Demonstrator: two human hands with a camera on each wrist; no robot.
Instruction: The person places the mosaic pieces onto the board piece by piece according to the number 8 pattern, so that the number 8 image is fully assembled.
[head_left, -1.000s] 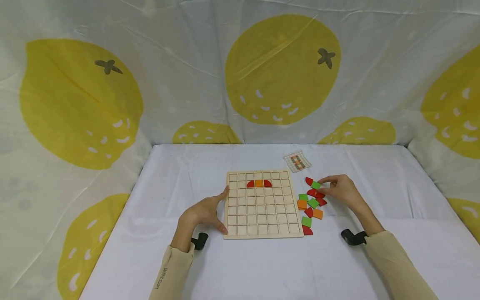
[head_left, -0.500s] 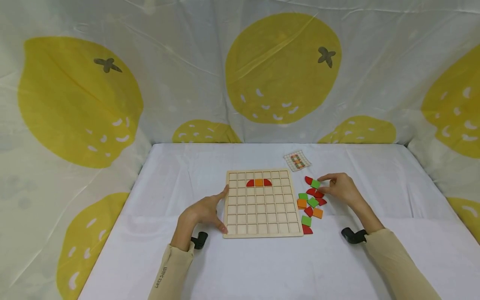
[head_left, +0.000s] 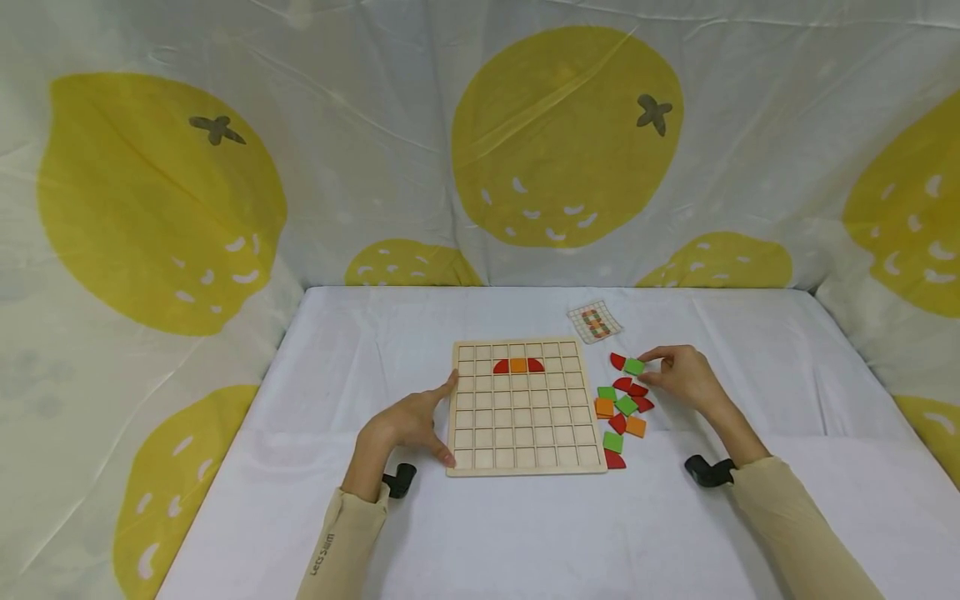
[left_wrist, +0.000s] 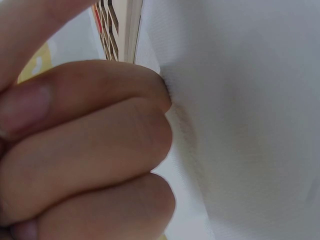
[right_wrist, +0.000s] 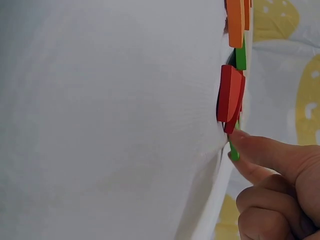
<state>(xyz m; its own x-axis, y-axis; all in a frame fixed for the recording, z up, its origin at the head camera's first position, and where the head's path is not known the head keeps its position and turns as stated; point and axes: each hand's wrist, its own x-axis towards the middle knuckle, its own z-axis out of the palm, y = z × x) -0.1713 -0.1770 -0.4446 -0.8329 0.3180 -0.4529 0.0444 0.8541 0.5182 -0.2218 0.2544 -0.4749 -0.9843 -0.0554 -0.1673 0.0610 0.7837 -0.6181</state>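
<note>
My right hand [head_left: 678,379] pinches a green square tile [head_left: 633,367] between thumb and index finger, just right of a red quarter-round tile [head_left: 617,361]. In the right wrist view the same green tile [right_wrist: 234,152] shows edge-on at the fingertips. My left hand [head_left: 405,425] touches the left edge of a wooden grid board [head_left: 525,417], index finger along the side and thumb at the near corner. Its other fingers [left_wrist: 95,140] are curled on the cloth in the left wrist view. On the board, an orange square [head_left: 518,365] sits between two red quarter-rounds.
Loose red, green and orange tiles [head_left: 626,406] lie along the board's right side, some overlapping. A pattern card [head_left: 595,322] lies behind the board, to the right. White cloth [head_left: 525,533] covers the table, and a lemon-print curtain [head_left: 390,167] hangs behind.
The green square tile has shifted slightly to the right in my right hand's fingers, and red tiles beneath the thumb show more. My left hand and the board stay in place.
</note>
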